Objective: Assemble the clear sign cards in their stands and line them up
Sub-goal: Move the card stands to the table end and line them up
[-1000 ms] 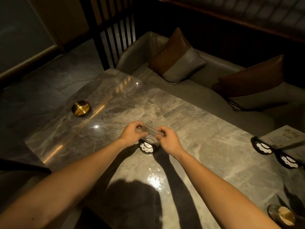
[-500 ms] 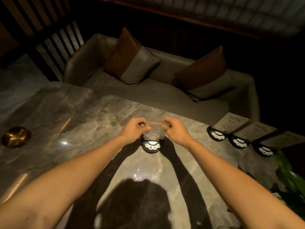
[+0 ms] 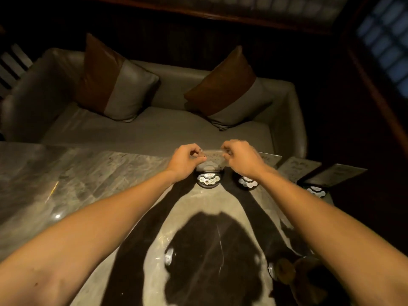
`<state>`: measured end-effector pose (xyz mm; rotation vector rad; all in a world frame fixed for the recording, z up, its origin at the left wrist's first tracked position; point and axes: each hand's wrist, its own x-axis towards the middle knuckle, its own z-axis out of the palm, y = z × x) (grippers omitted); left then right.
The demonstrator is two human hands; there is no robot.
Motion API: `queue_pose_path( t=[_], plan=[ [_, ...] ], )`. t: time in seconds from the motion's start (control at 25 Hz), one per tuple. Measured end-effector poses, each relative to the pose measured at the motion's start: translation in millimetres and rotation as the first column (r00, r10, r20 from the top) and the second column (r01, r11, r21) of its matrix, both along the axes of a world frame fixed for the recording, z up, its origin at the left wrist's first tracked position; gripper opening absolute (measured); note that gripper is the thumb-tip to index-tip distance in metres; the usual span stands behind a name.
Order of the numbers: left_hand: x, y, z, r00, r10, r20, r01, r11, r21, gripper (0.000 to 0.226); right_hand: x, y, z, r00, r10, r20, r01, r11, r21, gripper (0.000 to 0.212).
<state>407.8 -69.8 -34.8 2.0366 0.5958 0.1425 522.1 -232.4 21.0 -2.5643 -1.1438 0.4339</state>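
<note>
Pinching the clear card (image 3: 212,156) at mid-frame, the left hand (image 3: 185,160) and right hand (image 3: 241,161) are now holding it nearer the stands at right, standing in its black stand (image 3: 208,180).

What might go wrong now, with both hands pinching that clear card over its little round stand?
1. The left hand and right hand pinch only the top corners of the clear card; pushed down unevenly, it may tilt or jam in the round stand.
2. The right wrist sits over the neighbouring stand; a careless pull back may knock it out of line.
3. Dim light and a glossy marble table make the slot hard to see.
</note>
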Motion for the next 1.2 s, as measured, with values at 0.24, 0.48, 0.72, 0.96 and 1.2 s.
queue_pose_path(
  t=[0.24,0.48,0.72,0.96,1.2],
  plan=[
    [36,-5,-24,1.000,0.002,-0.019,-0.003,0.999,-0.052,0.018,42,-13,-12,0.996,0.069,0.056,-0.068,0.997,-0.023,0.018],
    [56,-11,-31,1.000,-0.004,-0.020,0.002,0.997,-0.071,0.018,65,-19,-24,0.994,0.095,0.055,-0.091,0.993,-0.082,0.016],
    [63,-14,-24,0.997,-0.060,-0.046,0.058,0.997,-0.044,0.017,70,-24,-16,0.997,0.076,0.020,-0.074,0.994,-0.085,0.018],
    [67,-10,-5,0.954,-0.205,-0.217,0.233,0.966,0.109,0.017,72,-36,-17,0.994,0.100,-0.033,-0.102,0.991,-0.091,0.041],
    [85,-20,23,0.873,-0.332,-0.357,0.447,0.838,0.314,0.031,92,-89,-11,0.995,0.085,0.050,-0.069,0.963,-0.260,0.057]
  ],
)
